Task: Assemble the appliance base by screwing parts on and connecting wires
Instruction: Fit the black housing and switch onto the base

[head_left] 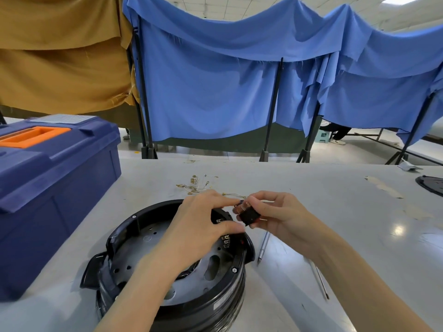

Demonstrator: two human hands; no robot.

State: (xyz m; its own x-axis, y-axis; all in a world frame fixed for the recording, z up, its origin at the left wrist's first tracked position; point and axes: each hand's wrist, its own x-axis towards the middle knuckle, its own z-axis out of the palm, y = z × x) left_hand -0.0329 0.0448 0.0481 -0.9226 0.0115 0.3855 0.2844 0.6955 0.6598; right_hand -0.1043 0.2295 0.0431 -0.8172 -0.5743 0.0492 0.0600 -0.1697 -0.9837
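Note:
The round black appliance base lies upside down on the grey table, its grey metal plate with holes facing up. My right hand pinches a small black switch part with metal terminals just above the base's far right rim. My left hand reaches over the base, its forefinger and thumb closed on the same switch part from the left. Several thin wires with gold terminals lie on the table behind the base.
A blue toolbox with an orange handle stands at the left. Two thin metal screwdriver shafts lie right of the base. A dark round part sits at the table's right edge. Blue and tan cloth screens hang behind.

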